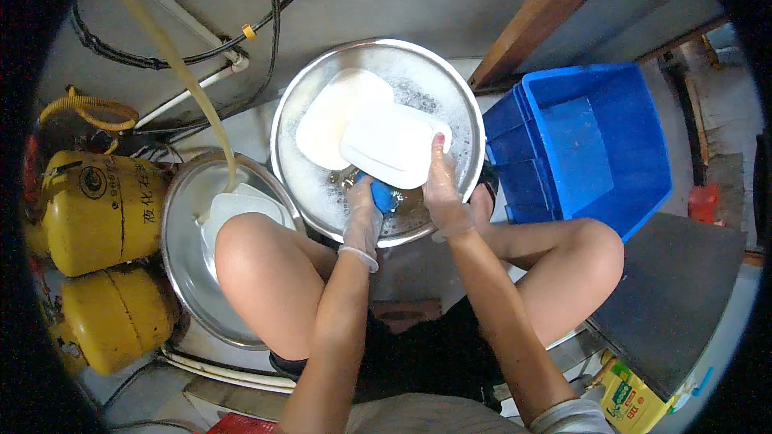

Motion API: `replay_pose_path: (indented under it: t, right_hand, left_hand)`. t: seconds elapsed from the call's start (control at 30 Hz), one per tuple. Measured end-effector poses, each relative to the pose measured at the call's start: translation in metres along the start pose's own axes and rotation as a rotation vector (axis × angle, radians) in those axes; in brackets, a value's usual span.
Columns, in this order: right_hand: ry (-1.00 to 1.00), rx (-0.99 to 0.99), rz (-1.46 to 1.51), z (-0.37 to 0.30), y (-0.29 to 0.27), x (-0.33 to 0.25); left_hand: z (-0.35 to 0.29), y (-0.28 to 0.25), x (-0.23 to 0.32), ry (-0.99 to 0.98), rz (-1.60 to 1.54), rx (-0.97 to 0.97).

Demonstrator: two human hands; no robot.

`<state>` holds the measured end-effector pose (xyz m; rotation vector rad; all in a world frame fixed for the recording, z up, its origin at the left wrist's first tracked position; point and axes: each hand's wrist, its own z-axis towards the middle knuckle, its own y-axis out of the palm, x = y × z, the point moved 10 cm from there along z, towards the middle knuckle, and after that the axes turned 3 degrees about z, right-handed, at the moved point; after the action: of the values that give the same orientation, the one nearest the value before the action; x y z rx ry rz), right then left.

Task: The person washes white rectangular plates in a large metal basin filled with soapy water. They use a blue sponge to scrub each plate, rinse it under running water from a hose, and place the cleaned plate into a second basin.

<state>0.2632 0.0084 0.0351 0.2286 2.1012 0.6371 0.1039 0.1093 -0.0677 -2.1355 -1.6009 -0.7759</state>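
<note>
A large round metal basin (283, 173) of sudsy water stands between my knees. My right hand (444, 193), in a clear glove, grips the right edge of a white plastic tray with rounded corners (390, 145), thumb on top. The tray is tilted over the water. Another white rounded piece (326, 124) lies in the suds behind it, partly covered. Just below the tray's near edge, my gloved left hand (363, 213) is closed on a blue scrubbing pad (384, 194). Its fingertips are partly hidden by the pad and the tray.
To the left, a second metal basin (170, 273) holds white pieces (249, 207), with a yellowish hose (193, 84) running into it. Two yellow gas cylinders (104, 213) stand beyond. A blue plastic crate (595, 153) sits at right, near a wooden post (547, 12) and a yellow package (631, 402).
</note>
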Motion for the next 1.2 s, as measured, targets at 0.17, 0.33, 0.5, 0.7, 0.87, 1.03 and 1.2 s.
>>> replay_pose_path:
  t: [0.17, 0.33, 0.5, 0.7, 0.87, 1.03, 1.2]
  right_hand:
    - [0.042, 0.052, -0.448, -0.008, -0.013, -0.013]
    - [0.104, 0.040, -0.251, -0.001, -0.023, 0.016]
    - [-0.376, -0.164, -0.323, -0.025, -0.003, -0.024]
    - [-0.049, 0.032, -0.116, 0.024, -0.020, 0.009]
    - [0.043, 0.107, -0.154, 0.016, -0.010, 0.004]
    - [0.017, 0.025, -0.338, 0.032, -0.003, -0.006]
    - [0.103, 0.169, -0.227, 0.057, -0.037, 0.018]
  left_hand:
    - [-0.098, -0.003, 0.096, 0.426, -0.116, 0.154]
    - [-0.147, 0.081, 0.138, 0.871, 0.812, -0.023]
    - [-0.135, 0.134, 0.098, 1.052, 1.210, -0.133]
    - [-0.075, 0.137, 0.131, 0.920, 1.170, -0.024]
    - [0.025, 0.071, 0.146, 0.635, 0.855, 0.009]
    - [0.044, 0.043, 0.140, 0.598, 0.741, 0.091]
    - [-0.067, 0.127, 0.126, 0.662, 1.046, -0.071]
